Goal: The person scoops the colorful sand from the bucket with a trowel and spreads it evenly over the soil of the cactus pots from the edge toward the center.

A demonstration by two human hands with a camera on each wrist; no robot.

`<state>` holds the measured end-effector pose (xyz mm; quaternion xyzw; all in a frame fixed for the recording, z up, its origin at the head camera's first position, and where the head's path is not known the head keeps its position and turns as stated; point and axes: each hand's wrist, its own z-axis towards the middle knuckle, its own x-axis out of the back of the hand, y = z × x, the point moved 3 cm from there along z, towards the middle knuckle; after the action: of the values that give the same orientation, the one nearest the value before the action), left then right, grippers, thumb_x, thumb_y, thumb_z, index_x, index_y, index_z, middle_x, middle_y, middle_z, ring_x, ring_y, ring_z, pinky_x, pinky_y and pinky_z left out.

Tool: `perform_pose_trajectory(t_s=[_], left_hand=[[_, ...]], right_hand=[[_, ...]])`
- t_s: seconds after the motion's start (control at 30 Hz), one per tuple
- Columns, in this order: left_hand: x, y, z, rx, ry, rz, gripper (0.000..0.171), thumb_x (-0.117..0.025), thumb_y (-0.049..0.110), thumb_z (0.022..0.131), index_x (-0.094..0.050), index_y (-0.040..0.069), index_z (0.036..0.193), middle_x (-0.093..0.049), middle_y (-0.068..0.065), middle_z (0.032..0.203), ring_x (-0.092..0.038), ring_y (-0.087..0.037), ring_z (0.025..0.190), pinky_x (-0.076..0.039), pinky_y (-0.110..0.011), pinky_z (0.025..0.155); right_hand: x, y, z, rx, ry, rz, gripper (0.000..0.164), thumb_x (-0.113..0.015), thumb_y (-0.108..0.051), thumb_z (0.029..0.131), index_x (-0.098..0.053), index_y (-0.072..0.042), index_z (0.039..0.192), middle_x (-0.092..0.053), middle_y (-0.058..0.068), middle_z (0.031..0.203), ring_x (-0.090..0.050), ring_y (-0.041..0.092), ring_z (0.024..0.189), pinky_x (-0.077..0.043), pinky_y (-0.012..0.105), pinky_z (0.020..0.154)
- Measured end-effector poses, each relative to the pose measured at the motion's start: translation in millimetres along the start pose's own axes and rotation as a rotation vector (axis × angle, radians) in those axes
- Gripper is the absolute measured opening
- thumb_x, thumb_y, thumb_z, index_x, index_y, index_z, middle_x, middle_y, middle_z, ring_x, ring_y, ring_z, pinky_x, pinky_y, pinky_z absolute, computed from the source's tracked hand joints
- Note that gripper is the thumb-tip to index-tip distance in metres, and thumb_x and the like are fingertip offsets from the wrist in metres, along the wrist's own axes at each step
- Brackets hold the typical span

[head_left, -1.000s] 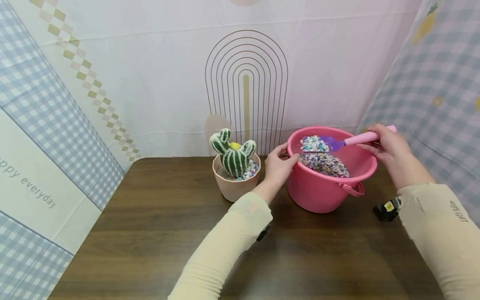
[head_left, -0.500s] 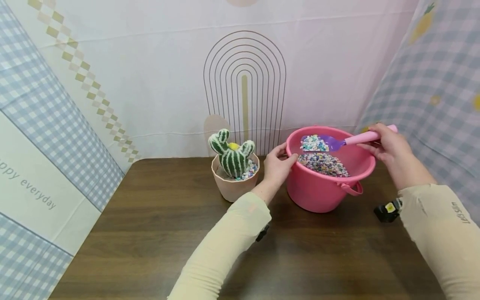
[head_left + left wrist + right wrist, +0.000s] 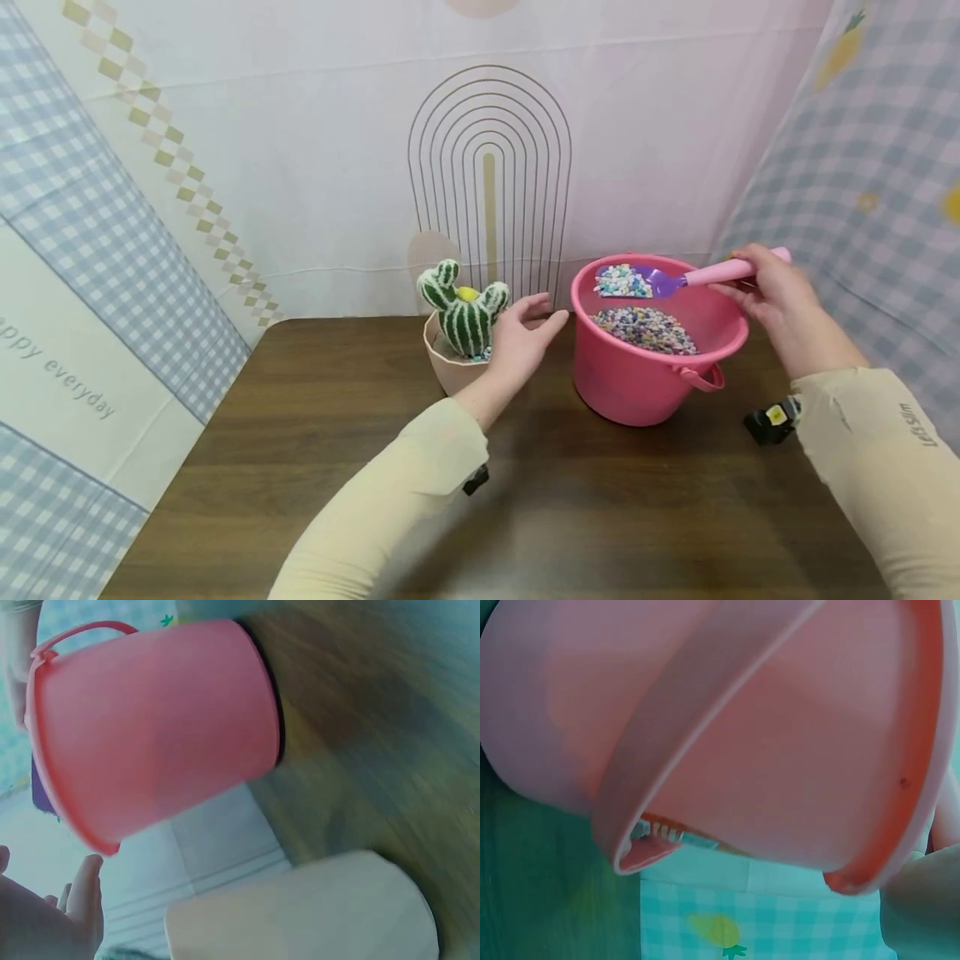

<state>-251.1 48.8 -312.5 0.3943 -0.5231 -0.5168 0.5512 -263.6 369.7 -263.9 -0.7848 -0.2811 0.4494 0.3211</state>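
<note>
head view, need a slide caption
Right hand holds a scoop of pebbles over a pink bucket; empty left hand partly hides a cactus pot.

Left sleeve [image 3: 375, 504] and right sleeve [image 3: 873, 467]: long, pale cream fabric, creased along their length, each ending in a wide, loose cuff [image 3: 446, 446]. Right sleeve marking: dark lettering [image 3: 917, 425], small and angled, apparently reading "Let's Slim". Left wrist unit [image 3: 476, 480]: black, partly hidden. Right wrist unit [image 3: 767, 427]: black, block-shaped, with a yellow patch [image 3: 777, 414]. Left hand [image 3: 521, 337] and right hand [image 3: 780, 304]: bare.
</note>
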Motion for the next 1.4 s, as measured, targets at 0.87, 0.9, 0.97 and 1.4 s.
perform_pose_trajectory(t_s=[0.87, 0.9, 0.97, 1.4], left_hand=[[94.4, -27.1, -14.1, 0.004, 0.151, 0.125, 0.047, -0.074, 0.015, 0.095, -0.064, -0.003, 0.137, -0.07, -0.024, 0.133, -0.068, -0.04, 0.122, -0.057, -0.047, 0.104], [98.4, -31.0, -13.6, 0.013, 0.171, 0.129, 0.047, -0.074, 0.015, 0.095, -0.064, -0.003, 0.137, -0.07, -0.024, 0.133, -0.068, -0.04, 0.122, -0.057, -0.048, 0.104], [104.9, -38.3, -12.6, 0.026, 0.21, 0.141, 0.047, -0.075, 0.014, 0.094, -0.064, -0.004, 0.136, -0.07, -0.025, 0.132, -0.069, -0.04, 0.121, -0.058, -0.048, 0.103], [103.1, -66.6, -3.4, 0.103, 0.271, 0.16, 0.052, -0.073, 0.014, 0.095, -0.058, -0.01, 0.138, -0.066, -0.03, 0.135, -0.068, -0.042, 0.122, -0.058, -0.048, 0.103]], right_hand=[[-33, 4, 15, 0.009, -0.057, -0.017, 0.013, -0.063, -0.005, 0.099, -0.052, -0.009, 0.098, -0.059, 0.006, 0.073, -0.073, 0.022, 0.062, -0.064, 0.04, 0.055], [-33, 4, 15, 0.008, -0.052, -0.016, 0.013, -0.064, -0.005, 0.099, -0.052, -0.009, 0.098, -0.059, 0.006, 0.073, -0.073, 0.022, 0.062, -0.064, 0.04, 0.056], [-32, 3, 14, 0.009, -0.045, -0.018, 0.015, -0.065, -0.004, 0.098, -0.051, -0.01, 0.101, -0.059, 0.006, 0.075, -0.072, 0.021, 0.064, -0.065, 0.039, 0.056], [-33, 4, 12, 0.005, -0.067, -0.032, 0.017, -0.066, -0.005, 0.099, -0.05, -0.01, 0.104, -0.059, 0.007, 0.076, -0.07, 0.02, 0.065, -0.065, 0.037, 0.058]])
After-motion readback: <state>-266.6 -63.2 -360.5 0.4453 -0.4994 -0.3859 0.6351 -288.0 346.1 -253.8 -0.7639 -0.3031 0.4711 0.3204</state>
